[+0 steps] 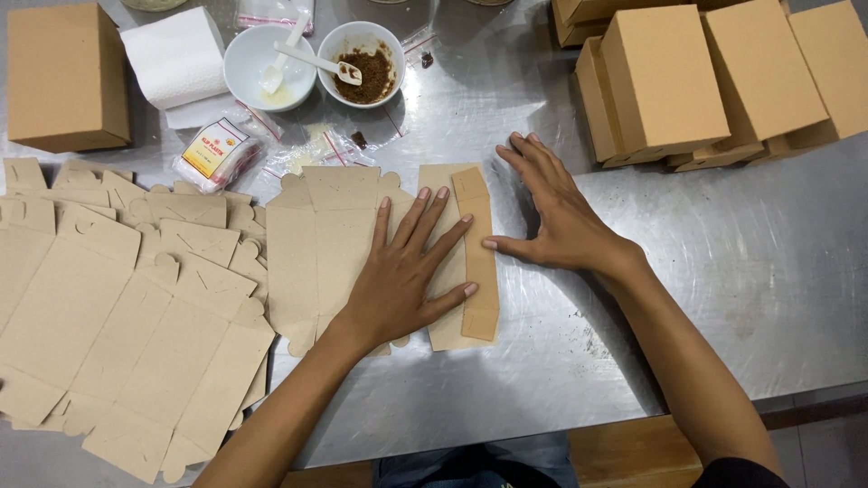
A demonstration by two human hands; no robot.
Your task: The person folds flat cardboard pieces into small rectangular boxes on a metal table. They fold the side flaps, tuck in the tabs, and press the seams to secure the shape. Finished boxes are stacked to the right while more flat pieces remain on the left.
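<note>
A flat die-cut brown cardboard box blank (316, 244) lies on the steel table (750, 262) in front of me. My left hand (407, 276) presses flat on its right half, fingers spread. A narrow side flap (479, 262) is folded over along the blank's right edge. My right hand (551, 212) rests on the table just right of that flap, fingers together, thumb tip touching the flap's edge. Neither hand grips anything.
A pile of several flat blanks (117, 298) covers the left. Folded brown boxes (714, 81) stand at the back right, another box (63, 77) at the back left. Behind: paper towel (176, 59), a white bowl with a spoon (269, 63), a bowl of brown powder (362, 68), a small packet (217, 154).
</note>
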